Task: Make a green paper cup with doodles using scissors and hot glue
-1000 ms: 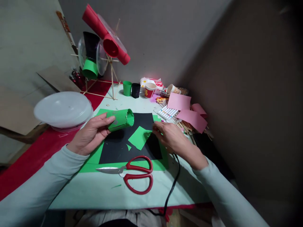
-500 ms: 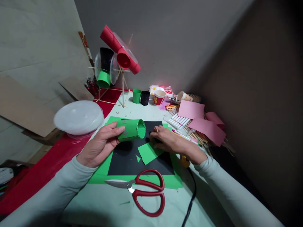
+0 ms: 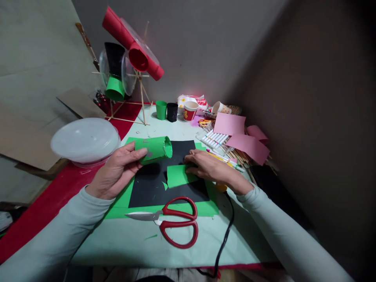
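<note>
My left hand (image 3: 116,172) is closed around a paper cup wrapped in green paper (image 3: 152,148), held on its side above a black sheet (image 3: 152,186) that lies on a larger green sheet (image 3: 120,201). My right hand (image 3: 205,166) rests on the black sheet with its fingertips pressing the right edge of a loose green paper piece (image 3: 178,175); its fingers lie flat. Red-handled scissors (image 3: 173,221) lie shut in front of the sheets.
A stick-built wheel carrying red, black and green cups (image 3: 129,58) stands at the back left. Clear plastic lids (image 3: 85,140) sit at the left. Small cups (image 3: 173,111), markers (image 3: 216,139), pink paper (image 3: 235,131) and sticks fill the back right. A black cable (image 3: 225,239) runs off the front edge.
The loose green piece has turned and slid left under my right hand. My left hand still holds the green cup. The camera view has shifted.
</note>
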{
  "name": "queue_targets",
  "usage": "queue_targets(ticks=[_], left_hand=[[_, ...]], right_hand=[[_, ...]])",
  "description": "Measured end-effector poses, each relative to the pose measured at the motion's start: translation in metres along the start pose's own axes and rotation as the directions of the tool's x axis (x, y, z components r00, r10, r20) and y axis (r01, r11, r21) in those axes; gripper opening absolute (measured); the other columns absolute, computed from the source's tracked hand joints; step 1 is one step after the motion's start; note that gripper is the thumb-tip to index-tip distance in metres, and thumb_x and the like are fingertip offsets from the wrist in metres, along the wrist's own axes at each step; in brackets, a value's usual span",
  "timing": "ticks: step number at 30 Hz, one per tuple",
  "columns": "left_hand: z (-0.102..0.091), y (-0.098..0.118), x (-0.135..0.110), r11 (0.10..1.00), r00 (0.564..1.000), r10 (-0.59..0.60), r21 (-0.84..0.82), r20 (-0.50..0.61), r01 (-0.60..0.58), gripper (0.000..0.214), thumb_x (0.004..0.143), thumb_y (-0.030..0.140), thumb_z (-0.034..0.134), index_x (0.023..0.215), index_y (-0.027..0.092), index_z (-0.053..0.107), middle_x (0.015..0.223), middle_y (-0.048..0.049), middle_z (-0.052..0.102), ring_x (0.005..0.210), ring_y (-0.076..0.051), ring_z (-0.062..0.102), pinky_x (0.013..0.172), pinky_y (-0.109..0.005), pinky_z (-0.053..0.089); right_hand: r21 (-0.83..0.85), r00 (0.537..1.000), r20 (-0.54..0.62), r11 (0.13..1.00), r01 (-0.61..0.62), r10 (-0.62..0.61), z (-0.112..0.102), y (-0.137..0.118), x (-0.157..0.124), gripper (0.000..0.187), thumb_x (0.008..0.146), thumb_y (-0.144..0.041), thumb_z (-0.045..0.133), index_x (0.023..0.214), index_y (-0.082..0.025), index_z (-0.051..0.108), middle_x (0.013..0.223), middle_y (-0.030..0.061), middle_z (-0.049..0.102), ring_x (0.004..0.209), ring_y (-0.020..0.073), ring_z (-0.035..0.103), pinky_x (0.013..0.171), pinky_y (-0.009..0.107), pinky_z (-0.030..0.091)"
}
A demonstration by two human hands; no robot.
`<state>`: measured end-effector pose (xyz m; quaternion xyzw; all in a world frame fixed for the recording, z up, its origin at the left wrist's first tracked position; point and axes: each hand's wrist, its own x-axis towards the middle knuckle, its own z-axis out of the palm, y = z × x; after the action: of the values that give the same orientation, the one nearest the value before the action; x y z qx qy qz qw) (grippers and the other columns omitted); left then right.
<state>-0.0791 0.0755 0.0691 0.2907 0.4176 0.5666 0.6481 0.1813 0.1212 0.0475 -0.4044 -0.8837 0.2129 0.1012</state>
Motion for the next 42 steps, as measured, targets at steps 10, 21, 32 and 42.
queue_targets(ticks=[10, 21, 32, 42], left_hand=[[0.008, -0.007, -0.011, 0.989, 0.983, -0.123, -0.097, -0.138, 0.11, 0.028, 0.072, -0.007, 0.074, 0.083, 0.018, 0.07, 0.075, -0.0002, 0.074, 0.065, -0.014, 0.072, 0.057, -0.016, 0.062], [0.01, -0.026, -0.017, 0.951, 0.957, -0.25, -0.15, 0.145, 0.271, 0.05, 0.09, 0.012, 0.068, 0.139, 0.022, 0.061, 0.122, -0.0085, 0.077, 0.116, -0.027, 0.072, 0.092, -0.031, 0.063], [0.009, -0.028, -0.016, 0.948, 0.958, -0.226, -0.189, 0.176, 0.258, 0.054, 0.084, 0.013, 0.074, 0.137, 0.022, 0.063, 0.12, -0.008, 0.078, 0.117, -0.027, 0.072, 0.095, -0.033, 0.062], [0.014, -0.026, -0.025, 0.995, 0.987, -0.088, -0.03, 0.137, 0.093, 0.02, 0.08, 0.018, 0.081, 0.099, 0.022, 0.08, 0.112, -0.0082, 0.081, 0.121, -0.032, 0.069, 0.104, -0.038, 0.057]], right_hand=[[0.366, 0.73, -0.588, 0.919, -0.145, 0.349, 0.021, -0.007, -0.029, 0.027, 0.098, -0.04, 0.057, 0.105, -0.015, 0.065, 0.074, 0.0021, 0.074, 0.043, 0.0142, 0.064, 0.044, 0.025, 0.051], [-0.288, 0.456, -0.833, 0.949, 0.128, -0.314, 0.034, -0.036, -0.035, 0.062, 0.09, 0.01, 0.054, 0.145, -0.017, 0.058, 0.126, 0.0113, 0.076, 0.117, 0.0204, 0.073, 0.102, 0.033, 0.061], [-0.178, 0.506, -0.818, 0.956, 0.233, -0.275, 0.038, -0.05, -0.041, 0.064, 0.09, 0.007, 0.053, 0.15, -0.016, 0.053, 0.139, 0.0125, 0.068, 0.127, 0.0259, 0.067, 0.106, 0.043, 0.059], [-0.245, 0.521, -0.841, 0.962, -0.121, -0.148, 0.024, -0.05, -0.04, 0.043, 0.093, -0.004, 0.057, 0.135, -0.013, 0.065, 0.081, 0.0059, 0.081, 0.052, 0.0151, 0.07, 0.058, 0.026, 0.058]])
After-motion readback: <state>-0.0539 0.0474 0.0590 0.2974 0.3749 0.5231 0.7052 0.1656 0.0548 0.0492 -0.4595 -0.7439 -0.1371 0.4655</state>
